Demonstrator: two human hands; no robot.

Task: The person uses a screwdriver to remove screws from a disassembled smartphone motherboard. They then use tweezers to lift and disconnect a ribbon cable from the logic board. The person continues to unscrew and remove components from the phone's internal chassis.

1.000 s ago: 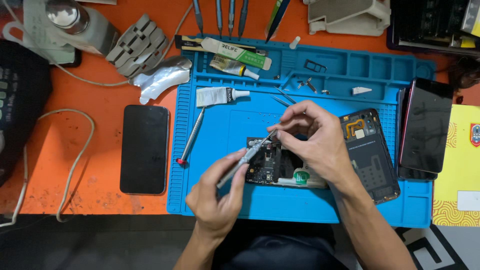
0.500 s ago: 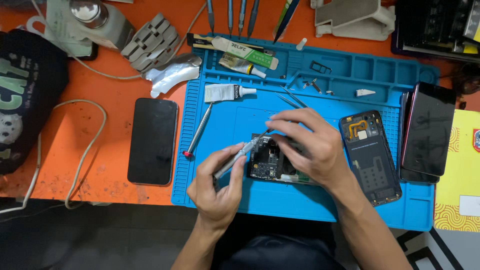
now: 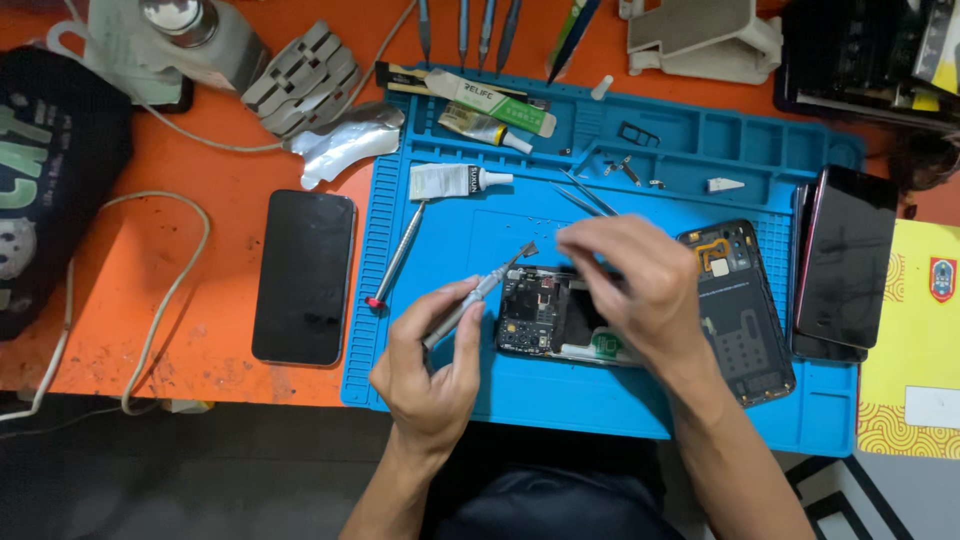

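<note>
An opened phone [image 3: 545, 318] with its circuit board bare lies on the blue repair mat [image 3: 600, 400]. My left hand [image 3: 430, 365] grips a slim grey tool [image 3: 478, 295] whose tip points up and right over the phone's top edge. My right hand [image 3: 630, 285] hovers over the phone's right half with fingers curled, hiding that part; what it pinches cannot be seen. A black phone back frame [image 3: 740, 320] lies just right of the opened phone.
A dark phone [image 3: 305, 275] lies on the orange table left of the mat, a red-tipped screwdriver [image 3: 395, 258] and a glue tube [image 3: 455, 180] on the mat's left part. Tweezers [image 3: 585, 195], small parts, more tools and another dark phone [image 3: 845, 260] sit around.
My right hand has shifted right and lifted slightly off the board. The left hand keeps the grey tool, its tip now clear of the phone's top edge. The camera has moved.
</note>
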